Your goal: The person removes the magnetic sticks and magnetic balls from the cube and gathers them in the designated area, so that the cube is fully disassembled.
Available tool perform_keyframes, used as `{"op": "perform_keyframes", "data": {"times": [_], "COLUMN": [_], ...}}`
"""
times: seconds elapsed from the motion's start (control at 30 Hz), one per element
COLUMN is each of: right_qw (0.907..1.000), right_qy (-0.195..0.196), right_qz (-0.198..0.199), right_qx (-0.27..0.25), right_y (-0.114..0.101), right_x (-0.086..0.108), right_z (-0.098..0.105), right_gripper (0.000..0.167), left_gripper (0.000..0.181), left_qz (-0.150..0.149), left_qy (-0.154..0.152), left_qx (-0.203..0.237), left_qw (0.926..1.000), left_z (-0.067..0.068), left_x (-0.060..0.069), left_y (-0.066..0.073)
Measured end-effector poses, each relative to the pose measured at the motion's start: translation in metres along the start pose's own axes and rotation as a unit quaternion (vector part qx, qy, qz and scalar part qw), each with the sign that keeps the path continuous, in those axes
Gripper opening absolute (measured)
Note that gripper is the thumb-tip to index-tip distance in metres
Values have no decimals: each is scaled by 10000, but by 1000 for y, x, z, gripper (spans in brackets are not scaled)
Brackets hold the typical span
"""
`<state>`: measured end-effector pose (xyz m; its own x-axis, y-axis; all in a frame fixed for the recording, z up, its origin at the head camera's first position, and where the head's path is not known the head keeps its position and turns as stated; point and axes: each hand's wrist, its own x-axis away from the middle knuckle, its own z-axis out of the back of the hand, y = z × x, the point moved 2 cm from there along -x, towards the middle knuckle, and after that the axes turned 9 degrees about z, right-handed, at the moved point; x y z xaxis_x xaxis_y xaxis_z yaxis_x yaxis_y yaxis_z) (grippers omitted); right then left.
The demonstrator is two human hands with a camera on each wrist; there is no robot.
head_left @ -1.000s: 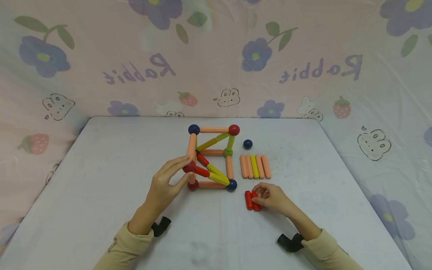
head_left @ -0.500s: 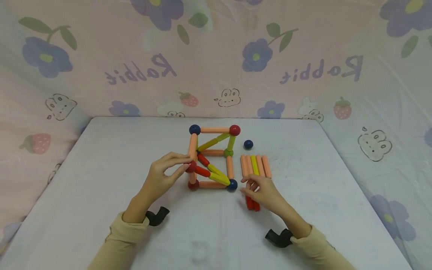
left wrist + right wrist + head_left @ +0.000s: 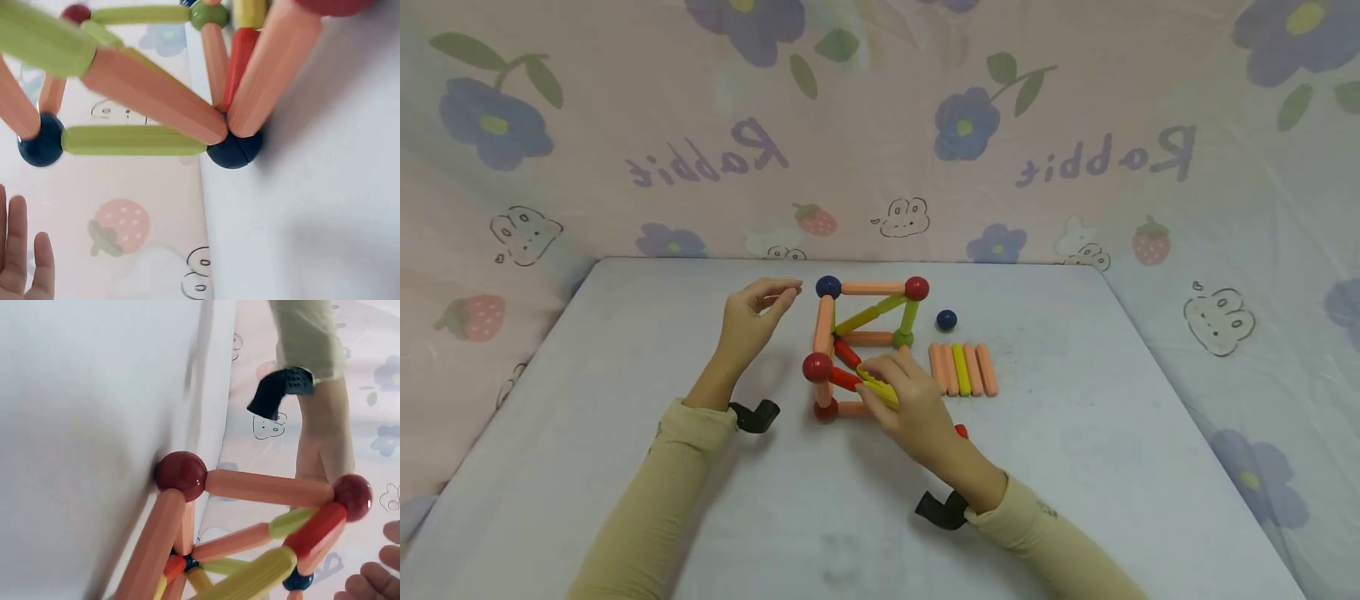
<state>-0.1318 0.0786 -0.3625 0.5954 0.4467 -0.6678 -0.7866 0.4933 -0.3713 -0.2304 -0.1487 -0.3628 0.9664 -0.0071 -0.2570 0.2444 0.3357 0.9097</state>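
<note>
A frame of magnetic sticks and balls stands on the table, with a red ball (image 3: 817,367) at its near upper left corner. My left hand (image 3: 752,321) is left of the frame, apart from the upper blue ball (image 3: 828,287), and holds nothing I can see. Its fingers (image 3: 17,244) look straight in the left wrist view. My right hand (image 3: 913,408) is over the frame's near right part and hides its corner. Its thumb and forefinger lie on either side of a yellow stick (image 3: 880,392); in the right wrist view the fingers (image 3: 390,556) appear apart from the yellow stick.
Right of the frame lies a row of several peach sticks (image 3: 985,369) with one yellow stick (image 3: 962,369) among them. A loose blue ball (image 3: 947,320) rests behind the row. A red stick (image 3: 961,431) is mostly hidden by the right arm. A printed curtain (image 3: 865,150) hangs behind.
My left hand has let go of the red ball and moved up and away to the left. My right hand has left the loose red sticks and moved left over the frame.
</note>
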Motion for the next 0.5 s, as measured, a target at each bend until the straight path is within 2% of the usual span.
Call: {"op": "perform_keyframes", "data": {"times": [0.1,0.23,0.37,0.5], "right_qw": [9989,9988,9991,9993], "right_qy": [71,-120,-328,-347], "right_qz": [298,161,-18,-16], "right_qx": [361,441,284,130], "right_y": [-6,-8,-8,-9], "right_x": [-10,-20,-24,-24], "right_z": [-9,-19,-26,-30], "right_gripper": [30,38,41,41], "left_gripper": [31,40,44,45], "left_qz": [498,938,1064,1044], "left_qy": [-73,-643,-1220,-1536], "left_qx": [298,447,510,589], "left_qw": [9983,9925,9855,9808], "left_z": [-3,-12,-23,-31], "left_x": [-12,-21,-24,-26], "left_y": [-3,-5,-6,-3]}}
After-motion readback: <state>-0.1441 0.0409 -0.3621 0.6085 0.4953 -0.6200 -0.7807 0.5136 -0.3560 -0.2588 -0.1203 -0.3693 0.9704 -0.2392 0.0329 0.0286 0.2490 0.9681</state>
